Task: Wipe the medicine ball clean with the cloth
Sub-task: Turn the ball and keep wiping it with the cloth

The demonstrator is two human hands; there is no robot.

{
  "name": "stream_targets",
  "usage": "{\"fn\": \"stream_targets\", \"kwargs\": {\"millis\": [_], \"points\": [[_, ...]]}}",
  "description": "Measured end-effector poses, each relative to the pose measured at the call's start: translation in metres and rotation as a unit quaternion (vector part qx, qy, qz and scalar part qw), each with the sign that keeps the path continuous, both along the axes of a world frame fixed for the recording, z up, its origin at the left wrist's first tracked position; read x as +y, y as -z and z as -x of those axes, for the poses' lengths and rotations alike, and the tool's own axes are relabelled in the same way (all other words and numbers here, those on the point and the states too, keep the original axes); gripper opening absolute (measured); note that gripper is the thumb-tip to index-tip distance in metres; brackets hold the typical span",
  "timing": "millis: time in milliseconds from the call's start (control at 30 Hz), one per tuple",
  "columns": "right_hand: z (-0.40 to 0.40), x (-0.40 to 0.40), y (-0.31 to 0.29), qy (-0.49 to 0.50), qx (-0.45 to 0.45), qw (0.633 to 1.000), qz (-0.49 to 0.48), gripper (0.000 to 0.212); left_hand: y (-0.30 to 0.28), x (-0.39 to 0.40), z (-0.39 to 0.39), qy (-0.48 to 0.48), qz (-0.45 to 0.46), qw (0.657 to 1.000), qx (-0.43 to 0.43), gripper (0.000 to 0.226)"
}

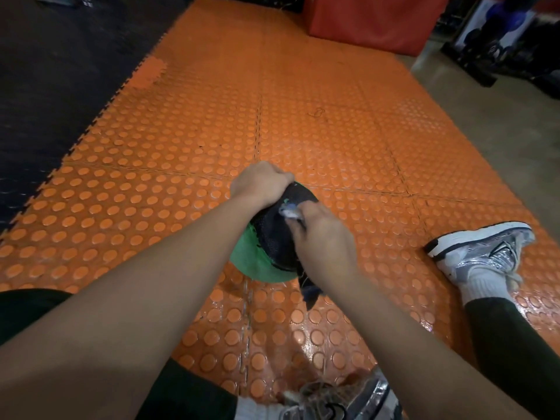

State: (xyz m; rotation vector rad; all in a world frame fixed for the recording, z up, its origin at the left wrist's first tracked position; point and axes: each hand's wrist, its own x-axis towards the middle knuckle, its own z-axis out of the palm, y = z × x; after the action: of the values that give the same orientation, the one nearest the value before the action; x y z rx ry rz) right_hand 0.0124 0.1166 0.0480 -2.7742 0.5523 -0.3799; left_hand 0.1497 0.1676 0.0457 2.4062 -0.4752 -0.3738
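Note:
A green and black medicine ball (pixel 253 263) sits on the orange studded mat (pixel 303 131) between my legs. My left hand (pixel 261 184) lies over the ball's far top, its fingers curled down round the black part. My right hand (pixel 321 237) grips a dark cloth (pixel 309 294) and presses it against the ball's right side. A loose end of the cloth hangs below my right wrist, and a pale bit of it shows at my fingertips. Both hands hide much of the ball's top.
My right foot in a silver and white shoe (pixel 485 253) rests on the mat at the right, and my other shoe (pixel 339 401) is at the bottom. The mat near me looks wet. A red box (pixel 372 19) stands at the far end, and black matting (pixel 60 71) lies to the left.

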Motion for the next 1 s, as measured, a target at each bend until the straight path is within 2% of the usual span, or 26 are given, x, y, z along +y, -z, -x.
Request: {"fn": "stream_targets", "kwargs": {"millis": [67, 133, 300, 533, 633, 767, 867, 1000], "points": [[-0.002, -0.005, -0.002, 0.001, 0.004, 1.0, 0.004, 0.028, -0.001, 0.0, 0.0, -0.002, 0.0, 1.0, 0.002, 0.035], [-0.015, -0.023, -0.004, 0.046, 0.005, 0.999, -0.021, 0.03, -0.001, 0.001, 0.001, -0.004, -0.001, 1.0, -0.002, 0.035], [-0.039, -0.04, -0.005, 0.103, 0.029, 0.994, -0.034, 0.033, 0.001, 0.001, 0.003, -0.018, -0.001, 1.0, -0.005, 0.024], [-0.01, 0.013, -0.004, 0.009, 0.025, 0.998, 0.053, 0.028, 0.002, 0.005, -0.002, -0.045, 0.008, 0.999, 0.002, 0.033], [-0.028, -0.007, -0.012, 0.045, 0.036, 0.998, 0.021, 0.03, 0.002, 0.006, 0.001, -0.04, 0.008, 0.999, -0.014, 0.034], [-0.051, -0.039, -0.02, 0.109, 0.093, 0.989, -0.04, 0.029, 0.004, 0.005, 0.007, -0.039, 0.015, 0.999, -0.025, 0.035], [-0.038, -0.023, -0.016, 0.09, 0.053, 0.994, -0.023, 0.029, 0.003, 0.002, 0.003, -0.046, 0.01, 0.999, -0.014, 0.032], [-0.011, 0.016, -0.004, 0.018, 0.027, 0.999, 0.037, 0.028, 0.001, -0.002, -0.003, -0.036, 0.009, 0.999, -0.007, 0.031]]}}
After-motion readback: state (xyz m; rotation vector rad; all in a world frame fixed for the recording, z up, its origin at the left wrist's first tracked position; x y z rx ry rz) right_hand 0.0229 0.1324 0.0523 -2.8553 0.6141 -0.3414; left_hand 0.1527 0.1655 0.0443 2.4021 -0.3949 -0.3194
